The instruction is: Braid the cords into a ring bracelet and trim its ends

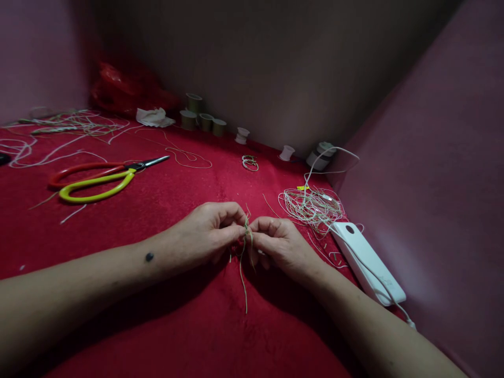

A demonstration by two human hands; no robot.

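**Both hands pinch a knotted cord over the red cloth**

Pinched between thumb and fingertips of both hands, a thin pale-green cord [246,247] sits at the centre of the view. Left hand [210,231] and right hand [279,242] meet fingertip to fingertip, each closed on the cord at a small knot. Loose ends hang down from the pinch and trail onto the red cloth [165,310] between the wrists.

Just right of the right hand: a tangled heap of pale thread [313,207], and beside it a white power bank [368,262] with a white cable running off it. Well to the left lie scissors [106,176] with one red and one yellow handle, blades shut. Along the back wall: several small spools [202,119], a crumpled tissue [155,117], a red bag [126,86]. More loose thread is strewn at far left [59,128]. A small coil [250,163] lies alone mid-cloth.
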